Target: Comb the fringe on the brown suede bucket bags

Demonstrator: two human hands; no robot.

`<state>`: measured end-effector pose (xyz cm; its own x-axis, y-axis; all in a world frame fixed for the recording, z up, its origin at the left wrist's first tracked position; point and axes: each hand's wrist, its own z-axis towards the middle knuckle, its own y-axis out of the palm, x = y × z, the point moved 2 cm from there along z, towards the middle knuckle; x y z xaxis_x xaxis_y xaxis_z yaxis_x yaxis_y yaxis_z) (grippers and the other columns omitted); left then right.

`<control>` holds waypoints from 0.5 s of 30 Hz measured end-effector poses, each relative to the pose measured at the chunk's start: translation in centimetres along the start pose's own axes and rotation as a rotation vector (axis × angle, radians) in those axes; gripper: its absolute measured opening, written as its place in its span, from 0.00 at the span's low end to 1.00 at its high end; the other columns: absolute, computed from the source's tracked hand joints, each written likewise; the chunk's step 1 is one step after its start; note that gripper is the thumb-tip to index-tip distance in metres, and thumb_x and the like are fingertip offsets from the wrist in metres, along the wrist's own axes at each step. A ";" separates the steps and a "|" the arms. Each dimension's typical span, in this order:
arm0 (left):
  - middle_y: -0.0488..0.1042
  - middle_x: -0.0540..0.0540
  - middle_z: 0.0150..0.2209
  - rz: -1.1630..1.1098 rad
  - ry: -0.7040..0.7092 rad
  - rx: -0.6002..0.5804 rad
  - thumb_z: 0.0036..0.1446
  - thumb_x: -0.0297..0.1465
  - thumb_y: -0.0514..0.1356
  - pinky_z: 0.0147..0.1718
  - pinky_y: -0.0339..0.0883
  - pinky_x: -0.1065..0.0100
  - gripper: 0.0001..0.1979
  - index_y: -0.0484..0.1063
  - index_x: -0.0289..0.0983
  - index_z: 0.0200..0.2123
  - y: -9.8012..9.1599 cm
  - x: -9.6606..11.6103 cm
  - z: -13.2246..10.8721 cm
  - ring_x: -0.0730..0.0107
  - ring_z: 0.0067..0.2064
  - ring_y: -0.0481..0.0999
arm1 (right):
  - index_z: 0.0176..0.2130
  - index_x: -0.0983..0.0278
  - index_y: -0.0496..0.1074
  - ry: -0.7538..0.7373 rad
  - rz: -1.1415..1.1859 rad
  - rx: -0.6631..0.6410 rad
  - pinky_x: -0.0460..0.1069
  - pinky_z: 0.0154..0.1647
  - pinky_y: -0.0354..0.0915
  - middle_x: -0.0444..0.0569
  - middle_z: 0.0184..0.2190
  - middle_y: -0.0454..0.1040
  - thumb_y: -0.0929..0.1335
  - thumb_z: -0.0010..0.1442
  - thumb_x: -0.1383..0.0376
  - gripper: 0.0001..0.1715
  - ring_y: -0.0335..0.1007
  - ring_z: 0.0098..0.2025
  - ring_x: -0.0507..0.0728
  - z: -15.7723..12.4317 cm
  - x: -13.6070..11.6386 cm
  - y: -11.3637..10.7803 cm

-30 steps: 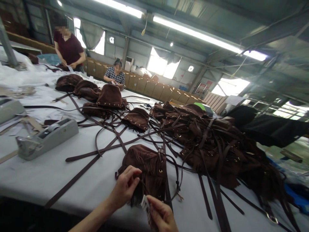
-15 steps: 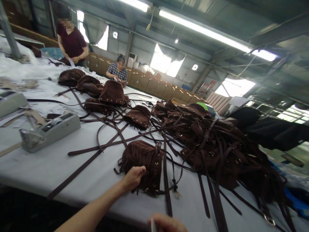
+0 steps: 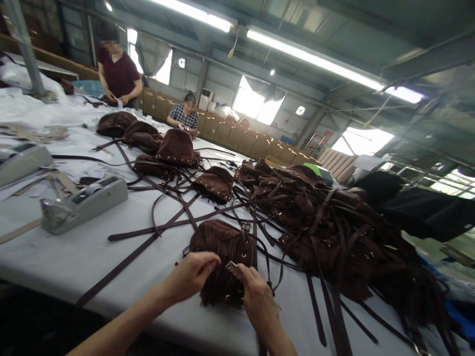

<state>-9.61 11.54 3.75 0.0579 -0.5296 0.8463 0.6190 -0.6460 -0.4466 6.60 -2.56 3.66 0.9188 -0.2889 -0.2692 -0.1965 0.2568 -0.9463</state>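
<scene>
A dark brown fringed bag [image 3: 217, 232] with brass eyelets lies on the white-covered table, close in front of me. Over its left part is my left hand [image 3: 191, 276], its fingers closed in a pinch; whatever may be between them is too small to make out. My right hand [image 3: 259, 295] grips a small pale comb [image 3: 233, 270] with its toothed edge toward the bag's fringe. Both hands hide the lower part of the bag. Long dark straps [image 3: 122, 267] run across the table beside and behind it.
A heap of similar brown bags [image 3: 315, 217] spreads along the right. More bags [image 3: 176, 147] lie farther back. Grey tape dispensers [image 3: 85, 202] stand at left among paper scraps. Two people [image 3: 118, 74] work across the table, with cardboard boxes [image 3: 241, 136] behind them.
My right hand has come up from the bottom edge to the bag, bringing the comb. My left hand has shifted slightly left. The camera view has moved a little.
</scene>
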 end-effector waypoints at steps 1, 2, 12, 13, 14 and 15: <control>0.79 0.47 0.42 0.036 0.047 0.063 0.64 0.30 0.50 0.47 0.67 0.68 0.15 0.76 0.40 0.43 0.3 -0.8 1.7 0.67 0.44 0.76 | 0.54 0.63 0.68 -0.007 -0.045 -0.022 0.48 0.40 0.64 0.52 0.38 0.73 0.54 0.64 0.74 0.25 0.72 0.39 0.58 0.8 -0.4 0.0; 0.77 0.45 0.47 0.099 0.101 0.073 0.65 0.30 0.48 0.54 0.64 0.65 0.16 0.75 0.38 0.46 0.8 -1.9 3.3 0.66 0.50 0.74 | 0.54 0.63 0.68 -0.016 -0.081 -0.043 0.48 0.39 0.63 0.51 0.37 0.73 0.55 0.63 0.75 0.25 0.71 0.39 0.58 1.6 -0.8 0.2; 0.67 0.39 0.60 0.355 0.094 -0.038 0.65 0.29 0.48 0.60 0.59 0.54 0.20 0.67 0.37 0.58 5.4 -10.9 6.2 0.59 0.61 0.65 | 0.38 0.58 0.76 -0.185 -0.117 -0.331 0.46 0.31 0.54 0.44 0.30 0.74 0.60 0.58 0.76 0.21 0.69 0.32 0.54 3.7 -0.9 1.3; 0.67 0.39 0.60 0.362 0.097 -0.046 0.65 0.29 0.49 0.60 0.58 0.54 0.20 0.67 0.38 0.58 5.3 -11.0 6.3 0.59 0.61 0.64 | 0.36 0.58 0.76 -0.211 -0.102 -0.373 0.45 0.29 0.53 0.43 0.28 0.73 0.60 0.59 0.75 0.19 0.68 0.31 0.53 4.0 -0.8 1.0; 0.66 0.39 0.61 0.369 0.101 -0.054 0.65 0.30 0.49 0.60 0.58 0.55 0.20 0.67 0.38 0.58 5.3 -11.0 6.4 0.59 0.62 0.64 | 0.34 0.58 0.76 -0.238 -0.091 -0.410 0.45 0.28 0.52 0.42 0.27 0.73 0.61 0.59 0.74 0.17 0.68 0.30 0.52 4.2 -0.7 0.6; 0.66 0.39 0.61 0.375 0.105 -0.061 0.65 0.30 0.49 0.60 0.58 0.55 0.20 0.67 0.39 0.59 5.2 -11.0 6.6 0.59 0.62 0.64 | 0.31 0.58 0.76 -0.264 -0.083 -0.443 0.45 0.28 0.52 0.42 0.26 0.72 0.61 0.59 0.73 0.17 0.67 0.29 0.52 4.5 -0.6 0.4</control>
<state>-1.87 17.64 -6.01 0.1890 -0.7864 0.5880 0.5221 -0.4267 -0.7385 7.47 1.86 4.31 0.9812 -0.0349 -0.1896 -0.1927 -0.1887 -0.9629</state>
